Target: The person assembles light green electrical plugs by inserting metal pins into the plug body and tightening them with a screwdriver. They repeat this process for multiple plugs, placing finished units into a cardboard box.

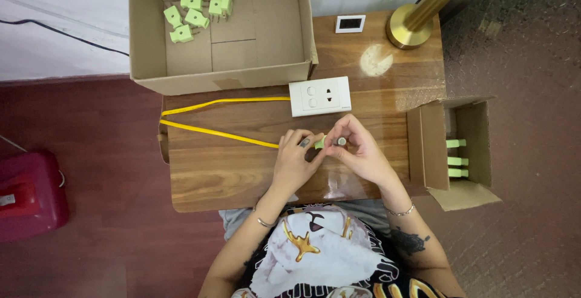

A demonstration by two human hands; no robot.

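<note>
Plug [321, 142] crosswise between both hands.

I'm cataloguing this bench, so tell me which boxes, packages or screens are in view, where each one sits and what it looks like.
Large cardboard box: far left of table, open, brown, green plugs inside.
Small cardboard box: right table edge, open, brown, green pieces inside.
Small screen: far edge by brass lamp, white frame, dark display.

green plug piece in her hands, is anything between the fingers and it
Nothing visible is. The left hand and right hand both pinch the small green plug piece directly over the wooden table, fingertips meeting on it. The white socket plate and yellow cable lie apart from the grip.
</note>
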